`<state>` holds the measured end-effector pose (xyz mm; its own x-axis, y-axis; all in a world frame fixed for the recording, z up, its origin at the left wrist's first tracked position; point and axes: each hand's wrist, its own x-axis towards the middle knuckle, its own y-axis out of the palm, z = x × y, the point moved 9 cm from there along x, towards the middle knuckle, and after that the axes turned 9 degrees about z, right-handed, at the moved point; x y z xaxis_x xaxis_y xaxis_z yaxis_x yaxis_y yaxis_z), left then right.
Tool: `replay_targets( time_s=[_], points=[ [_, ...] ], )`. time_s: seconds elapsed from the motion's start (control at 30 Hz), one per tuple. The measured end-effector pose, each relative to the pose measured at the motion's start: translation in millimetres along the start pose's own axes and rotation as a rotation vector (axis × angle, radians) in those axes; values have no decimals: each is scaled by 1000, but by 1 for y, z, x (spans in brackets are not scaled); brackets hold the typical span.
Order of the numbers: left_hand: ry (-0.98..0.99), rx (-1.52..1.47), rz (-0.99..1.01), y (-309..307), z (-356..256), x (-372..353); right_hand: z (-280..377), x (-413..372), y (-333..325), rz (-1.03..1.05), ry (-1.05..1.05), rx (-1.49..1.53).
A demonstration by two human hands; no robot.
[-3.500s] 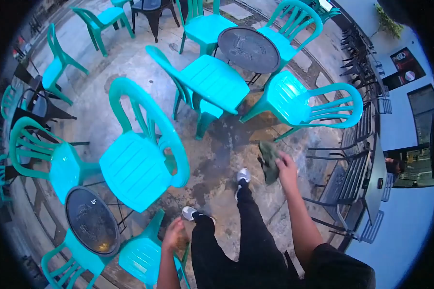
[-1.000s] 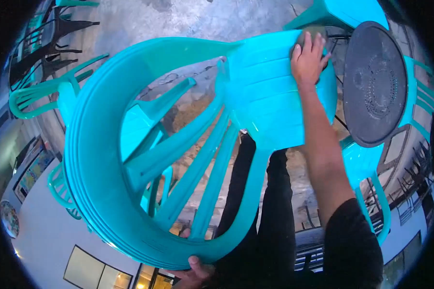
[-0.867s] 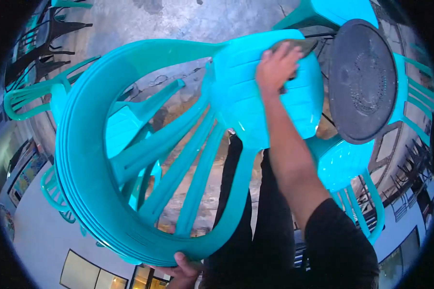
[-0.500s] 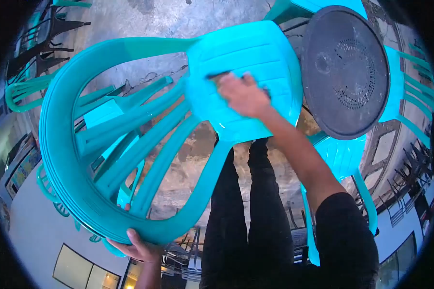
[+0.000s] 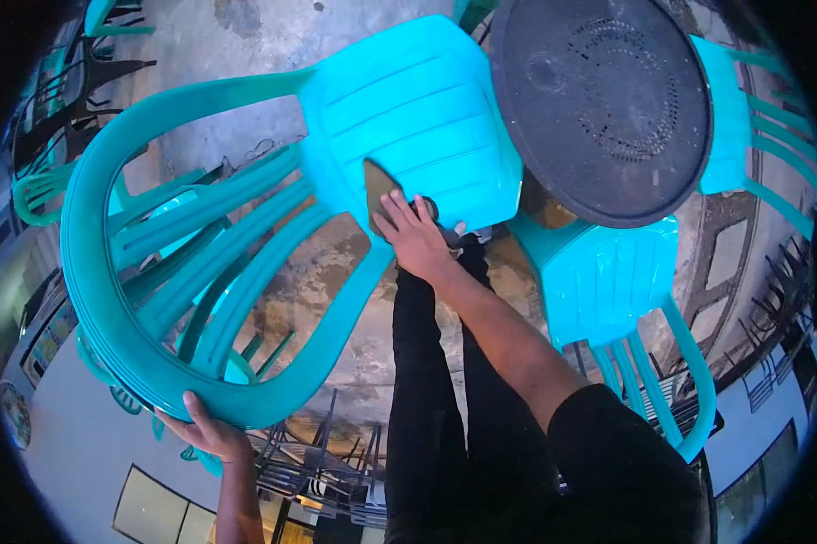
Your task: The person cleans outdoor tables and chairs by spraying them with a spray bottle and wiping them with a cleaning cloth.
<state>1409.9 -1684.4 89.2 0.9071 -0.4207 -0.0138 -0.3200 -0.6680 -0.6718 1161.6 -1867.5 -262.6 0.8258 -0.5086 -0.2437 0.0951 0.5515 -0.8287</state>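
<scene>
A turquoise plastic armchair [image 5: 408, 109] is tilted in front of me, its seat facing up and its slatted back to the left. My left hand [image 5: 211, 435] grips the curved top rim of the back, thumb over the rim and other fingers partly hidden beneath. On the near edge of the seat, my right hand [image 5: 415, 238] presses a brown cloth [image 5: 380, 189] against the plastic. Its fingers lie over the cloth, which sticks out past the fingertips; a dark part shows beside the hand.
A round dark table [image 5: 599, 109] stands close on the right. Another turquoise chair [image 5: 608, 272] sits below it, and a further chair [image 5: 724, 122] is beyond. More chairs [image 5: 50, 190] are at the left. My legs [image 5: 422, 363] are under the tilted chair.
My right hand and the cloth have moved from mid-seat to its near left edge. The chair and my left hand have shifted left in view; more of the lower right chair shows.
</scene>
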Motion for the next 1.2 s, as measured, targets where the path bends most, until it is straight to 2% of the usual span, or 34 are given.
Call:
replay_targets(
  time_s=[0.07, 0.1, 0.17, 0.23, 0.37, 0.47, 0.5, 0.57, 0.63, 0.67, 0.7, 0.73, 0.77, 0.8, 0.83, 0.87, 0.9, 1.0, 1.07, 1.13, 1.2],
  points=[
    [9, -4, 0, 5, 1, 2, -49, -48, -17, -63, 39, 171],
    [6, -21, 25, 6, -1, 2, -69, -70, -39, -181, 105, 216],
    [-17, -69, 26, 10, -2, 0, -99, -112, -90, -237, 235, 318],
    [8, -83, 93, 12, 0, 2, -116, -143, -153, -348, 241, 319],
    [31, -84, 115, 15, 1, 3, -183, -196, -255, -499, 407, 22],
    [45, -103, 119, 17, 2, 3, -239, -213, -267, -608, 797, -210],
    [40, -149, 117, 19, 1, 2, -284, -218, -221, -482, 941, -16],
    [65, -142, 120, 18, 2, 3, -274, -188, -208, -391, 1053, -23],
    [63, -93, 131, 14, 2, 5, -222, -120, -239, -488, 680, 115],
    [52, -69, 117, 11, 1, 4, -224, -87, -224, -466, 603, 116],
    [48, -48, 103, 11, -2, 4, -209, -56, -243, -534, 424, 90],
    [46, -30, 88, 12, -4, 5, -215, -24, -249, -487, 396, 3],
    [53, -9, 59, 12, -6, 4, -227, 5, -268, -529, 300, -60],
    [42, -14, 51, 13, -5, 4, -255, 32, -280, -368, 382, -174],
    [29, -17, 44, 11, -3, 3, -283, 45, -299, -381, 405, -302],
    [13, -19, 37, 9, -1, 4, -328, 52, -314, -401, 416, -207],
    [13, -21, 100, 11, -2, 6, -359, 38, -330, -214, 592, -46],
    [-5, 25, 50, 7, -1, 5, -483, -38, -296, 148, 718, -381],
    [4, 11, 64, -5, 16, 12, -457, -105, -348, -485, 729, -499],
    [-9, 1, 61, -5, 22, 12, -449, -171, -325, -464, 667, -481],
    [-44, 9, 42, -2, 14, 11, -393, -236, -310, -396, 707, -365]
  ],
)
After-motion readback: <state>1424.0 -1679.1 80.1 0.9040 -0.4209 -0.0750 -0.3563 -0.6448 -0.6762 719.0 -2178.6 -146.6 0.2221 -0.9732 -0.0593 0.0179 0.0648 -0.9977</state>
